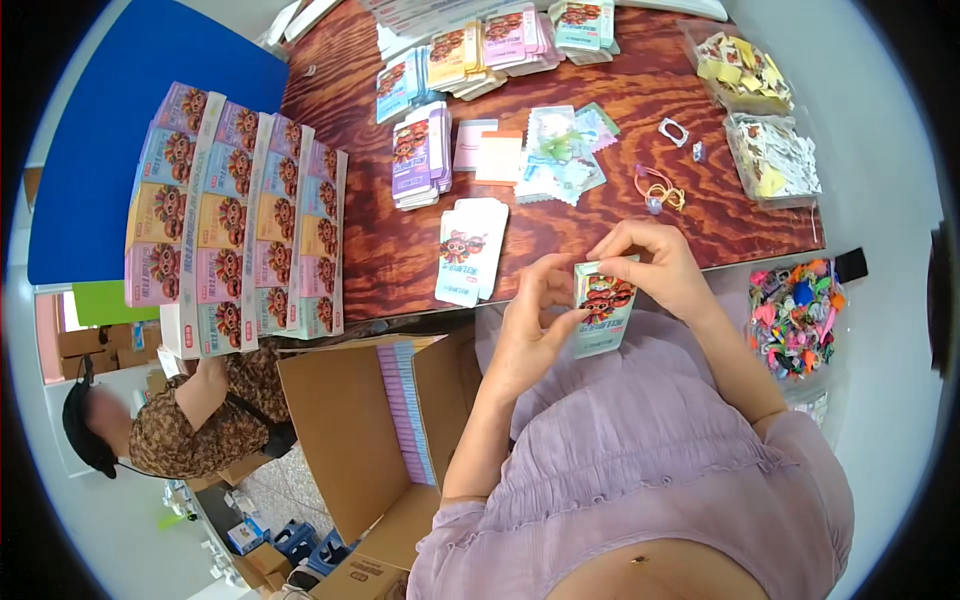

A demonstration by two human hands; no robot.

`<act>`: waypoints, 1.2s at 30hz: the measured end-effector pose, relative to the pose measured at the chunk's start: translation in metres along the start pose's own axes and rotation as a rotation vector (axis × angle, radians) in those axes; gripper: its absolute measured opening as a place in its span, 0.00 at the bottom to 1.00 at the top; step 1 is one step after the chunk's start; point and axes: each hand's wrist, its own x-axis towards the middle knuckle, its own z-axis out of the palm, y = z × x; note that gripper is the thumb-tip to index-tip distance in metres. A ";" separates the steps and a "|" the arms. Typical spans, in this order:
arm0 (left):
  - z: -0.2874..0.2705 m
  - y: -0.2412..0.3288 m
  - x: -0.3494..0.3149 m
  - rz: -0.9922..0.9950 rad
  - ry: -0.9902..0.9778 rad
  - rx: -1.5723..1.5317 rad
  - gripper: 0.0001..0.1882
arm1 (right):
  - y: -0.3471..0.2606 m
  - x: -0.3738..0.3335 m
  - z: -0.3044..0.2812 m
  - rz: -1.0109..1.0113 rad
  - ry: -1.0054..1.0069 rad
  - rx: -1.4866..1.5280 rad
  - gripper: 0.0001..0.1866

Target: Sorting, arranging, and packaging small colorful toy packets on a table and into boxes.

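In front of my lap, at the table's near edge, is a small pale green box (602, 325) with a cartoon figure on its front. My left hand (533, 325) grips its left side, thumb across the front. At the box's upper end my right hand (655, 265) has thumb and fingers closed on the top edge. Whether anything small sits between those fingertips is hidden. On the table to the left lie a few flat white and pale blue cartons (470, 250). Farther back are clear printed packets (562, 155), with orange-edged cards (498, 157) beside them.
Stacked trays of coloured boxes (240, 220) stand at the left. Piles of flat cartons (455, 55) line the back. Bags of small pieces (775, 155) and hair ties (658, 188) lie right; colourful trinkets (798, 318) hang beyond the edge. An open cardboard box (335, 430) stands lower left, near another person (205, 420).
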 end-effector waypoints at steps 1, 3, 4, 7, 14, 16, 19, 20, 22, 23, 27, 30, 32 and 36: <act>0.002 -0.002 -0.002 -0.007 -0.001 0.008 0.34 | 0.002 -0.002 -0.003 0.012 -0.045 0.016 0.03; -0.001 -0.012 -0.004 0.050 0.020 0.008 0.36 | 0.005 -0.004 -0.010 -0.028 -0.135 -0.056 0.06; -0.003 -0.014 -0.004 0.091 0.035 0.012 0.37 | 0.004 -0.008 -0.011 -0.092 -0.143 -0.094 0.07; -0.004 -0.004 -0.002 0.030 0.034 -0.014 0.39 | 0.005 -0.014 -0.011 -0.185 -0.134 -0.213 0.08; -0.004 -0.002 0.008 0.001 -0.071 0.105 0.29 | 0.015 -0.012 -0.020 -0.022 -0.123 -0.109 0.07; -0.015 -0.010 0.008 -0.112 -0.009 -0.328 0.28 | 0.029 -0.005 -0.018 0.098 0.039 0.083 0.08; -0.011 -0.017 0.017 0.021 0.045 -0.244 0.36 | 0.039 0.014 -0.008 0.251 0.225 0.633 0.11; -0.003 -0.020 0.016 0.111 0.085 -0.060 0.45 | 0.035 0.018 0.005 0.310 0.259 0.635 0.10; 0.006 -0.021 0.025 0.302 0.262 0.095 0.50 | 0.042 0.020 0.027 0.307 0.069 0.642 0.10; 0.008 -0.017 0.027 0.353 0.369 0.099 0.49 | 0.042 0.024 0.034 0.340 -0.025 0.566 0.11; -0.012 -0.021 0.021 0.189 0.325 -0.080 0.45 | 0.036 0.074 -0.003 -0.248 -0.073 -0.844 0.25; -0.019 -0.027 0.020 0.052 0.275 -0.072 0.43 | 0.026 0.114 -0.024 -0.275 -0.198 -1.238 0.42; -0.018 -0.028 0.018 0.061 0.290 -0.021 0.43 | 0.025 0.135 -0.035 -0.216 -0.375 -1.368 0.45; -0.019 -0.028 0.013 -0.034 0.235 -0.060 0.46 | 0.020 0.160 -0.040 -0.216 -0.559 -1.444 0.30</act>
